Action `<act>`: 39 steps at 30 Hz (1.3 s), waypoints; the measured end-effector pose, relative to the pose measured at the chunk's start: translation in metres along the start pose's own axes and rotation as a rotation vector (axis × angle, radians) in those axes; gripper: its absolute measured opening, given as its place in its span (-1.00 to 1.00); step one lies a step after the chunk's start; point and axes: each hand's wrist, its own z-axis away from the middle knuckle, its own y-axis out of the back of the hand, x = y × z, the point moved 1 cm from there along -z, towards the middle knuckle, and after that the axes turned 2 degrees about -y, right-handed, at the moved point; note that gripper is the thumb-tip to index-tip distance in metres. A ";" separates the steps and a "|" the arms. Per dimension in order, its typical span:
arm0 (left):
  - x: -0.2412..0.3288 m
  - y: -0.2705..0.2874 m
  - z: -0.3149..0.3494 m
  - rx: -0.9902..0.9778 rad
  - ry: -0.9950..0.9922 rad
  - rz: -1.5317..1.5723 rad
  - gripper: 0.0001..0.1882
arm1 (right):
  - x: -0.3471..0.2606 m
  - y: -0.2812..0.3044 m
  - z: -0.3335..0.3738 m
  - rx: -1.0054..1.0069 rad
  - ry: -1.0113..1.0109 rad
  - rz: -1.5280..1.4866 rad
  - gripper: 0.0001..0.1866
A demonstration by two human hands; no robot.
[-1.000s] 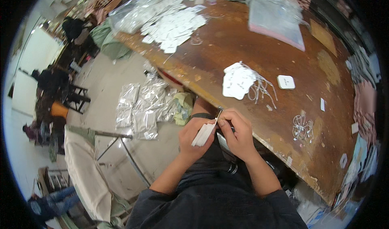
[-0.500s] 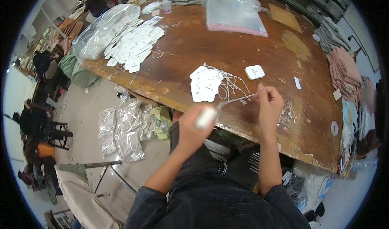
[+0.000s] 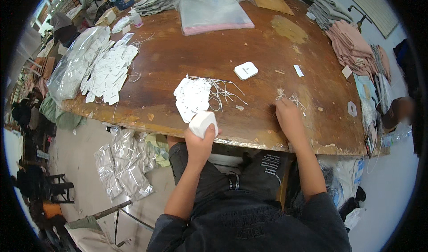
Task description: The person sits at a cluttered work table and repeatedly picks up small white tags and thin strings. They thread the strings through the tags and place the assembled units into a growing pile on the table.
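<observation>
My left hand (image 3: 199,140) is closed around a thick stack of white hang tags (image 3: 203,123), its thumb lying across the front. Just beyond it, on the table, a spread pile of white tags (image 3: 192,96) has loose white strings (image 3: 223,90) trailing to the right. Over at the right, my right hand (image 3: 289,116) reaches down to the tabletop with bent fingers pinched at the edge of a small tangle of white strings (image 3: 296,101). A short stack of white square tags (image 3: 246,70) sits between the hands, farther back.
The brown wooden table (image 3: 178,51) bears a large heap of white tags (image 3: 109,73) at left, clear plastic bags (image 3: 216,16) at the back and folded pink cloth (image 3: 350,42) at right. Bagged garments (image 3: 125,163) lie on the floor at left.
My right hand has dropped from holding a string stretched toward the left hand to the string tangle on the table. The left hand keeps the tag stack, now turned upright. The view has shifted right.
</observation>
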 end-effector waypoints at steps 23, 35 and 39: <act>0.004 -0.039 -0.009 -0.566 0.272 0.166 -0.39 | -0.093 -0.004 0.003 0.197 -0.242 -1.141 -0.80; 0.005 -0.051 -0.005 -0.467 0.235 0.159 -0.61 | -0.026 0.011 -0.013 0.638 -0.658 -2.229 -0.80; 0.004 -0.053 -0.012 -0.167 0.234 0.093 -0.55 | -0.028 0.022 0.003 0.621 -0.484 -1.827 -0.83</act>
